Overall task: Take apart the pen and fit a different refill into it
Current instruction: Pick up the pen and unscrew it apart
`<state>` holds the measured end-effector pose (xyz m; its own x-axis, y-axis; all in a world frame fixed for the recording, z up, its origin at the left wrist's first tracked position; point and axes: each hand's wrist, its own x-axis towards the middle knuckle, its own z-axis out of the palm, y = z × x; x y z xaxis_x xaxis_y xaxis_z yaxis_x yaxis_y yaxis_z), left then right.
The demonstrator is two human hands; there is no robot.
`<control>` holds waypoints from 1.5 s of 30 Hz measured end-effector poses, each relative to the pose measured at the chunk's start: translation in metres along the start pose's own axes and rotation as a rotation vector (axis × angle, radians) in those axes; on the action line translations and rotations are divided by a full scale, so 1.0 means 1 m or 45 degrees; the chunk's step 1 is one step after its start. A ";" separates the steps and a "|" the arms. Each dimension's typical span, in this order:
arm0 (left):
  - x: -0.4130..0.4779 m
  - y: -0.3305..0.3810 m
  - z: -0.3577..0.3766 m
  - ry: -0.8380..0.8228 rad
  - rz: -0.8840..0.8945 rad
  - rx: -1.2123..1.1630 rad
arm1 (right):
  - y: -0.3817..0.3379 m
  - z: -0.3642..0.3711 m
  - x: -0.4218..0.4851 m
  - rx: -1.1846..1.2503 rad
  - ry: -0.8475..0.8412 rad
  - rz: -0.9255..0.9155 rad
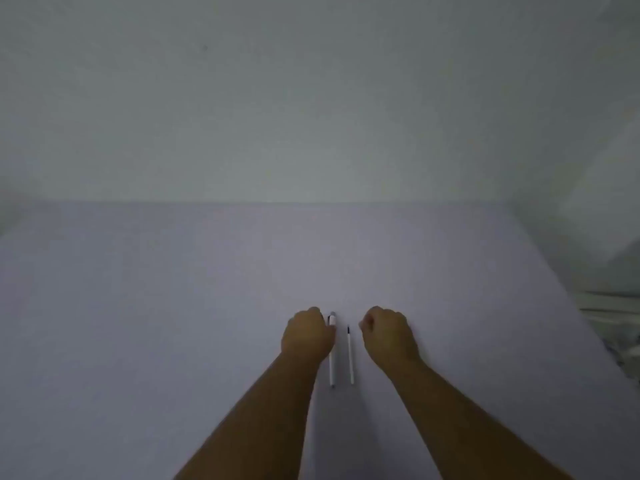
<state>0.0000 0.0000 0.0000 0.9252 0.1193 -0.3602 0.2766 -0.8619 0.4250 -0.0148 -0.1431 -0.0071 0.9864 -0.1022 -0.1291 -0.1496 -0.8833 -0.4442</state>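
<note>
A white pen (332,355) lies lengthwise on the pale lilac table (173,323), its grey and black clip end pointing away from me. A thin white refill (350,356) with a dark tip lies parallel just to its right. My left hand (306,336) rests curled against the pen's left side and covers part of the barrel; whether it grips the pen is unclear. My right hand (388,336) is a loose fist on the table, to the right of the refill and apart from it.
A plain pale wall (311,98) rises behind the table's far edge. The table's right edge runs diagonally, with blurred white and dark clutter (613,317) beyond it at the far right.
</note>
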 end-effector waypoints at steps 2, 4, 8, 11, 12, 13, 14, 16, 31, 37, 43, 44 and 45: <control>-0.001 -0.004 0.013 -0.086 -0.095 -0.069 | 0.006 0.006 0.001 0.054 -0.008 0.038; -0.003 -0.008 0.026 -0.123 -0.143 -0.124 | 0.011 0.011 -0.001 0.060 -0.036 0.052; -0.002 -0.008 0.037 -0.127 -0.182 -0.176 | 0.017 0.020 0.000 0.095 -0.067 0.038; -0.001 -0.007 0.036 -0.140 -0.198 -0.192 | 0.018 0.022 0.001 0.123 -0.079 0.037; -0.002 -0.008 0.034 -0.125 -0.194 -0.214 | 0.016 0.022 0.001 0.143 -0.075 0.033; -0.003 -0.009 0.032 -0.098 -0.189 -0.250 | 0.015 0.021 0.001 0.175 -0.072 0.033; -0.005 -0.010 0.030 -0.073 -0.183 -0.294 | 0.013 0.021 0.002 0.225 -0.073 0.042; -0.010 -0.009 0.025 -0.039 -0.159 -0.386 | 0.008 0.018 0.004 0.358 -0.087 0.110; -0.040 -0.003 0.010 -0.165 0.196 -0.287 | -0.018 -0.009 0.007 1.037 -0.195 0.524; -0.039 -0.019 0.011 -0.122 0.130 -0.237 | 0.009 -0.009 0.011 0.605 -0.192 0.381; -0.036 -0.019 0.011 -0.053 0.099 -0.330 | 0.028 0.017 0.000 0.137 -0.267 0.196; -0.036 -0.019 0.011 -0.056 0.095 -0.335 | 0.029 0.019 0.000 0.082 -0.265 0.159; -0.036 -0.018 0.011 -0.057 0.096 -0.335 | 0.029 0.021 0.000 0.027 -0.261 0.127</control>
<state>-0.0412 0.0062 -0.0037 0.9349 0.0330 -0.3533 0.2709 -0.7093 0.6508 -0.0211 -0.1596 -0.0384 0.9323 -0.0920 -0.3497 -0.2496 -0.8634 -0.4384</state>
